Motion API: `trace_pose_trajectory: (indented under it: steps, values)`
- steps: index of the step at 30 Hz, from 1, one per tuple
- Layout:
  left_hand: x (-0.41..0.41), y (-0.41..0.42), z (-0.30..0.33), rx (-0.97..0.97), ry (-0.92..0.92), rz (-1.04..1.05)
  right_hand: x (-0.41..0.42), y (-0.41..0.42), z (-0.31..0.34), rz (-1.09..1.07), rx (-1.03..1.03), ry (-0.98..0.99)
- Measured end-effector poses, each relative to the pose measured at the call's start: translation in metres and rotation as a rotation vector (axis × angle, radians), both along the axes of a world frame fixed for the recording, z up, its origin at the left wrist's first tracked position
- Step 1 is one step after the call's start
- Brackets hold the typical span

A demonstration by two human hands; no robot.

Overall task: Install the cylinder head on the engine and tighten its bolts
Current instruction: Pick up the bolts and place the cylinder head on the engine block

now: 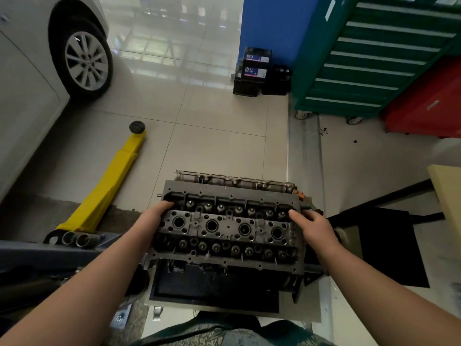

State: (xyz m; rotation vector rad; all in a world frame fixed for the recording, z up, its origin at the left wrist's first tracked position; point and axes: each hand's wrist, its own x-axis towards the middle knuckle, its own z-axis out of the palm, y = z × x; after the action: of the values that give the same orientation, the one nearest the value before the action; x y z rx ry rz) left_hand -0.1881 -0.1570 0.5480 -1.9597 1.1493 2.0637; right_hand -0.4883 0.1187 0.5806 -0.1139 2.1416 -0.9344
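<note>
The left hand (pixel 152 216) curls its fingers over the head's (pixel 225 228) left end, fingertips hooked into the recess at the top left corner, gripping it. The right hand (pixel 314 227) clasps the right end, thumb lying on the top face and fingers wrapped round the edge out of sight. The head sits low in the middle of the view, at about 6 o'clock, held level between both hands over the dark engine (pixel 217 283); whether it rests on the engine cannot be told. Another grey casting (pixel 234 181) lies just beyond it at 12 o'clock. A yellow jack (pixel 109 186) stretches toward 10 o'clock, ending in a black pad near a white car (pixel 27 78) whose wheel (pixel 86 61) carries a VW badge on its hub. At 1 o'clock, black batteries (pixel 257 71) stand against a blue wall (pixel 272 23); their labels are too blurred to read. A green drawer cabinet (pixel 369 61) and a red cabinet (pixel 429 103) stand at 2 o'clock.
</note>
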Motion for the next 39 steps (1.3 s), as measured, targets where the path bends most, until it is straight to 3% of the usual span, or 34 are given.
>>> trace_pose_trajectory:
  steps: [9, 15, 24, 28, 39]
  values:
    - [0.001, -0.009, -0.006, -0.033, 0.132, -0.024, -0.041, 0.004, -0.005, 0.273, 0.096, -0.286]
    - [0.0, -0.007, -0.006, -0.122, 0.178, -0.006, -0.032, -0.002, 0.007, 0.556, 0.332, -0.038]
    - [0.007, -0.01, -0.009, -0.12, 0.208, 0.019, -0.027, -0.003, 0.0, 0.512, 0.314, 0.005]
    - [0.008, -0.008, -0.011, -0.11, 0.223, 0.042, -0.035, -0.009, -0.004, 0.412, 0.258, -0.132]
    - [0.004, -0.004, -0.011, -0.201, 0.178, 0.023, -0.05, -0.011, -0.007, 0.562, 0.36, -0.178]
